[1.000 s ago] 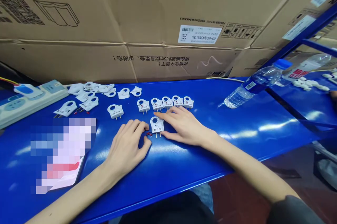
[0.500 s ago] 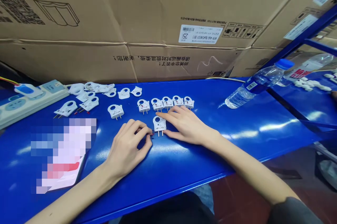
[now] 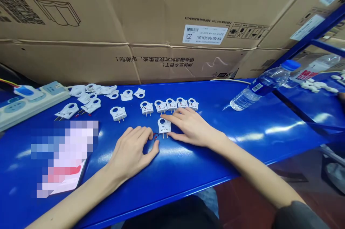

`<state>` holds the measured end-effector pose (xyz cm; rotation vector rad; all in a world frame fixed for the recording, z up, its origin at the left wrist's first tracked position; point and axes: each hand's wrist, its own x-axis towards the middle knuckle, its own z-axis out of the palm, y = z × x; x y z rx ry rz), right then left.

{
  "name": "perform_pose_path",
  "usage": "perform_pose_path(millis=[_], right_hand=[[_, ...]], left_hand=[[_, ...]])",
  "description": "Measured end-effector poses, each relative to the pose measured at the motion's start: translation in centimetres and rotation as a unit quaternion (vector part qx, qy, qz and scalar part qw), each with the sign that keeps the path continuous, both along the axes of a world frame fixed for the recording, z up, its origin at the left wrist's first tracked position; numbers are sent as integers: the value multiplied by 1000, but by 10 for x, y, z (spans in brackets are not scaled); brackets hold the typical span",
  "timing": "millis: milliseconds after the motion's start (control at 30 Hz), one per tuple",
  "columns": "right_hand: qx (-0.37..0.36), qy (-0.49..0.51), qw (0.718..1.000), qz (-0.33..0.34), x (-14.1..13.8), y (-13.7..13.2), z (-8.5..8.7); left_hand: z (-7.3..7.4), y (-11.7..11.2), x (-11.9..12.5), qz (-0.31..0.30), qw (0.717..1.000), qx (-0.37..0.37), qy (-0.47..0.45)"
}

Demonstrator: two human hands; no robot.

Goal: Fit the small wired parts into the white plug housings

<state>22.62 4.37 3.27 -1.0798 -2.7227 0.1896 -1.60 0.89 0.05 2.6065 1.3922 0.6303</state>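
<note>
A white two-pin plug (image 3: 164,125) lies flat on the blue table (image 3: 242,132), with a short red wire (image 3: 155,136) at its lower left. My right hand (image 3: 190,126) lies flat with fingers stretched. Its index finger runs along the plug's top and its thumb along the bottom. My left hand (image 3: 132,150) rests on the table left of the plug, fingers loosely bent. Its index tip and thumb sit apart on either side of the red wire's end. A row of several like plugs (image 3: 171,104) lies just behind my right hand.
More white plug parts (image 3: 91,106) are scattered at the back left beside a power strip (image 3: 16,107). A water bottle (image 3: 262,84) lies at the back right. Large cardboard boxes (image 3: 161,24) wall off the back. A blurred booklet (image 3: 63,157) lies at the left.
The plug has slid a little to the right between my right index finger and thumb. My left thumb and index finger, pinched near the red wire before, have spread apart.
</note>
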Motion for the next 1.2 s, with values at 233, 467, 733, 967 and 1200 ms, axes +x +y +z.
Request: perform_pose_path(millis=[233, 467, 733, 967, 1200], right_hand=[[2, -3, 1000, 2, 0, 0, -2], [3, -7, 1000, 3, 0, 0, -2], [9, -12, 1000, 9, -1, 0, -5], [5, -15, 1000, 19, -3, -2, -5], [6, -17, 1000, 21, -4, -2, -7]], left_hand=[[-1, -1, 1, -6, 1000, -11, -9], [-3, 0, -1, 33, 999, -27, -21], [0, 0, 1, 21, 999, -26, -29], [-1, 2, -2, 17, 998, -30, -49], [0, 1, -2, 6, 997, -47, -65]])
